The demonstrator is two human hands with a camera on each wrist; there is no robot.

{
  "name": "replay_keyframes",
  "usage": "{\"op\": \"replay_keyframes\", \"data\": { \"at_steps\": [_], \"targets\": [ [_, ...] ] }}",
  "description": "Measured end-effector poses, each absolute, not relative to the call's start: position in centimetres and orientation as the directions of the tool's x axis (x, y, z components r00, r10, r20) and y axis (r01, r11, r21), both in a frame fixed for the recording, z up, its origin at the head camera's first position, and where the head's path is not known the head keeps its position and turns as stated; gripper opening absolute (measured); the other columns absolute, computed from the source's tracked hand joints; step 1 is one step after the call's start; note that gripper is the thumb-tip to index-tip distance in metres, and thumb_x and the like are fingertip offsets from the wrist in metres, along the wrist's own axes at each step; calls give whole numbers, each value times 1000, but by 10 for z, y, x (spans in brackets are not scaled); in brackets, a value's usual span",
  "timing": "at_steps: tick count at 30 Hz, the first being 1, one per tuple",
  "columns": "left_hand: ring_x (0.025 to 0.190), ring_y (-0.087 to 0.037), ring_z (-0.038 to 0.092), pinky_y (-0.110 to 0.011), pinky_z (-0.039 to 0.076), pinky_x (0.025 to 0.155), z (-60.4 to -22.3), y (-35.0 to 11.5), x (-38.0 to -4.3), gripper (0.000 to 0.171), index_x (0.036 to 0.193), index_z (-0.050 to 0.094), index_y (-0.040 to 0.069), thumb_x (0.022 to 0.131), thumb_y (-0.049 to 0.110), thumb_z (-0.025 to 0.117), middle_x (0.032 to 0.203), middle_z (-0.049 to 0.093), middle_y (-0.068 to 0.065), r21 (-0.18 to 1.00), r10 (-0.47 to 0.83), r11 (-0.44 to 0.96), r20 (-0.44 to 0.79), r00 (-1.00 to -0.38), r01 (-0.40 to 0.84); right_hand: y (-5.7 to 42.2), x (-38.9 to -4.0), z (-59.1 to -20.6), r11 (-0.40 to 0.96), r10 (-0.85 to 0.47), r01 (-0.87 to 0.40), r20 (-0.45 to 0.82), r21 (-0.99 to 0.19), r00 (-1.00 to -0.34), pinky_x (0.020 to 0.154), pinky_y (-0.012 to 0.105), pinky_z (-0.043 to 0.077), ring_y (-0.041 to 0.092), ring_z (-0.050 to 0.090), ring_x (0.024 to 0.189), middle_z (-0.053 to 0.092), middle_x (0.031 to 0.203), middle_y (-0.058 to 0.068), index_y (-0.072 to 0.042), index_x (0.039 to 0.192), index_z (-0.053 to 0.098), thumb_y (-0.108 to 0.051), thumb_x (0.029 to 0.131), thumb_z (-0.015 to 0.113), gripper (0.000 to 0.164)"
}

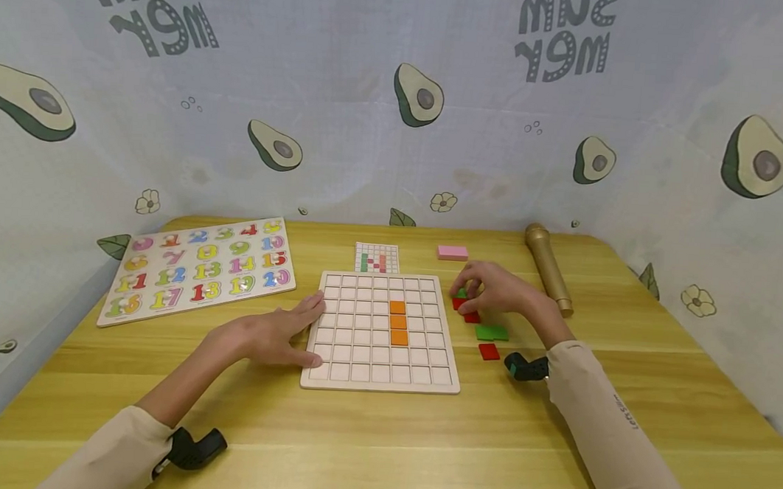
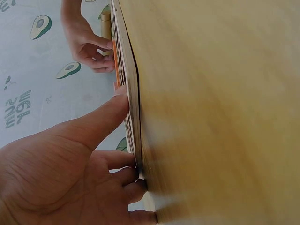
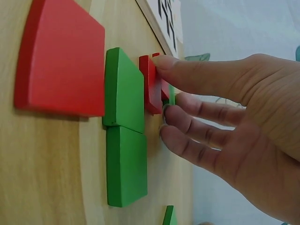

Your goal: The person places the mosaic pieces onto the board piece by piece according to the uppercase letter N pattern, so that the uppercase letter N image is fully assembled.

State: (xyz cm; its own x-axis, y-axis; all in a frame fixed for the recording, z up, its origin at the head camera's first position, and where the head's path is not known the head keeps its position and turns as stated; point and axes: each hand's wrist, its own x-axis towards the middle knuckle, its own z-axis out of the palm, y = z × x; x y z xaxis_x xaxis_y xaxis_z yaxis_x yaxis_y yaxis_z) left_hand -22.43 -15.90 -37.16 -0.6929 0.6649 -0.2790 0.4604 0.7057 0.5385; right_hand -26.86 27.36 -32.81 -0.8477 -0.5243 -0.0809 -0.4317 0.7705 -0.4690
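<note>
A wooden grid board (image 1: 351, 385) lies flat on the table, with three orange tiles (image 1: 397, 322) in one column. My left hand (image 1: 283, 335) rests at its left side; the thumb (image 2: 110, 115) presses on the edge, and the other fingers reach down beside it. Right of the board, my right hand (image 1: 495, 287) pinches a small green tile (image 3: 171, 93) between thumb and fingers. Red tiles (image 3: 145, 79) lie under the thumb, partly hidden by the hand. Closer to me are two adjoining green tiles (image 3: 124, 89) and a single red tile (image 3: 65, 61).
A patterned card (image 1: 376, 258) lies behind the board, a pink block (image 1: 453, 253) to its right. A gold microphone (image 1: 549, 271) lies at the back right. At the left is a number puzzle board (image 1: 191, 260). An avocado-print cloth (image 1: 345, 124) hangs behind the table.
</note>
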Motion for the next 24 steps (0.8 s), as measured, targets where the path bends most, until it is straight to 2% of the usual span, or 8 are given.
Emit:
{"op": "replay_keyframes", "data": {
  "at_steps": [12,18,22,24],
  "targets": [
    [166,-40,5,-69,4,130,-346,-151,-208,108,174,10,6,101,58,70,182,-4,-12,542,648,721,-303,-699,433,270,-268,-328,794,-501,-417,-86,-443,-861,84,38,58,22,67,89,66,111,13,-6,107,82,-6,93,85,14],
    [166,-40,6,-70,4,130,-354,-153,-213,111,174,10,7,99,62,70,182,-4,-12,536,651,717,-289,-702,445,268,-268,-328,795,-487,-403,-81,-453,-870,79,35,58,23,67,87,65,111,14,-4,104,81,-7,92,86,14],
    [166,-40,6,-68,5,131,-341,-147,-204,104,173,11,3,103,52,70,182,-3,-15,529,632,736,-311,-710,423,266,-268,-328,799,-469,-382,-85,-465,-879,77,34,56,23,65,85,64,109,16,-2,102,81,-7,91,87,14],
    [167,-36,5,-65,6,132,-343,-146,-205,103,173,10,5,103,51,70,182,-4,-12,513,618,750,-319,-719,418,265,-267,-328,798,-467,-377,-87,-471,-880,75,33,55,23,64,83,63,108,17,-1,101,80,-7,91,88,14]
  ]
}}
